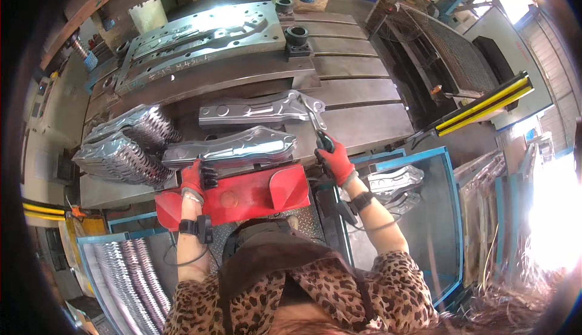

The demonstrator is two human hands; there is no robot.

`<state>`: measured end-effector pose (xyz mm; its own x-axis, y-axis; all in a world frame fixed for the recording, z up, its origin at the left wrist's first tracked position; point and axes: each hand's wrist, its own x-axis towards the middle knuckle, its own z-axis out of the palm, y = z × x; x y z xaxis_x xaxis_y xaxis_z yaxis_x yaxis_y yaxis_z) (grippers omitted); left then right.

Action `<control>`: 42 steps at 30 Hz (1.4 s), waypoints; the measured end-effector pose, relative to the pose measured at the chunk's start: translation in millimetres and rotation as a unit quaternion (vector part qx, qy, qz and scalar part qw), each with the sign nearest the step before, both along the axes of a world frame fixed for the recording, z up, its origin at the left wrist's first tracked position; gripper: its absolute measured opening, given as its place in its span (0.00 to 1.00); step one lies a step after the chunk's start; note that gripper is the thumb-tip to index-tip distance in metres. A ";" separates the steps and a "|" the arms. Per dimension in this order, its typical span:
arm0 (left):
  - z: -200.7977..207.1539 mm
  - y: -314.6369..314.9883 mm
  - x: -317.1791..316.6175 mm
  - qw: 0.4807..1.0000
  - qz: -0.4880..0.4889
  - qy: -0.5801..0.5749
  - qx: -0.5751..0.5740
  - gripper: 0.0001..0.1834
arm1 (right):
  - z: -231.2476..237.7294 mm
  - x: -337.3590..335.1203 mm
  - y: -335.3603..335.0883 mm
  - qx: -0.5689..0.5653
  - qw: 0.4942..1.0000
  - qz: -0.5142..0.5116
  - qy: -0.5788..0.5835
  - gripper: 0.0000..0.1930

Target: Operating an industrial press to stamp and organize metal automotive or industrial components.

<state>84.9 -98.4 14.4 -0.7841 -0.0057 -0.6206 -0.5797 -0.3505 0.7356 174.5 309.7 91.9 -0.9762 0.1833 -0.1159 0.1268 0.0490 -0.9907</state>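
Note:
My right hand (335,162), in a red glove with dark fingers, is closed around the dark handles of metal tongs (313,117). The tongs' far end meets the right end of a long stamped metal part (242,112) lying on the press bed. A second stamped part (233,148) lies nearer to me, roughly parallel to it. By the near left end of this second part is my left hand (195,177), gloved alike, its dark fingers apart above a red metal shelf (248,190). Whether the left fingertips touch the part, I cannot tell.
Stacked stamped parts (124,147) stand at the left of the bed. Behind lies a die plate (206,35) with guide bushings (297,35). Blue-framed bins flank me, the left bin (130,280) and right bin (424,232) both holding parts. A yellow-black bar (485,104) juts at the right.

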 end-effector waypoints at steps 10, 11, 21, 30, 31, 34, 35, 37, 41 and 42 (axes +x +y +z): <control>58.3 44.4 11.8 0.976 -0.143 0.115 0.115 0.27 | -7.5 -35.5 -6.8 0.204 0.973 -0.027 -0.108 0.28; 63.7 49.8 5.6 0.976 -0.141 0.116 0.118 0.27 | 0.8 -31.6 -5.9 0.193 0.976 -0.028 -0.099 0.28; 21.9 127.7 -65.9 0.825 -0.115 0.010 0.553 0.25 | 114.1 41.9 -17.5 0.379 0.925 0.011 -0.014 0.27; 37.5 119.7 -65.2 0.939 0.003 0.083 0.333 0.12 | 160.7 40.7 -27.6 0.236 0.970 0.027 -0.050 0.29; 43.3 117.3 -61.6 0.934 0.032 0.063 0.351 0.11 | 158.7 39.0 -25.8 0.231 0.971 0.024 -0.055 0.29; 55.1 108.4 -47.1 0.943 0.048 0.028 0.328 0.10 | 144.0 30.1 -24.8 0.115 0.986 0.024 -0.116 0.27; 58.0 105.6 -43.1 0.936 0.055 0.019 0.346 0.10 | 136.3 27.7 -28.2 0.093 0.987 0.018 -0.133 0.27; 64.2 100.9 -38.1 0.951 0.033 0.085 0.296 0.09 | 125.9 25.3 -33.9 0.082 0.978 0.012 -0.193 0.27; 79.6 89.0 -39.9 0.953 0.061 0.151 0.255 0.06 | 121.4 19.2 -47.5 0.124 0.979 0.041 -0.156 0.27; 83.3 87.4 -47.6 0.965 0.129 0.145 0.177 0.04 | 122.3 14.0 -51.8 0.136 0.978 0.014 -0.158 0.27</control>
<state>37.3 -11.0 97.6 -0.9259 -0.0512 -0.3744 -0.2278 -0.7149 0.6611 188.5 257.9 214.1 -0.9047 0.2226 -0.3633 0.4192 0.3134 -0.8521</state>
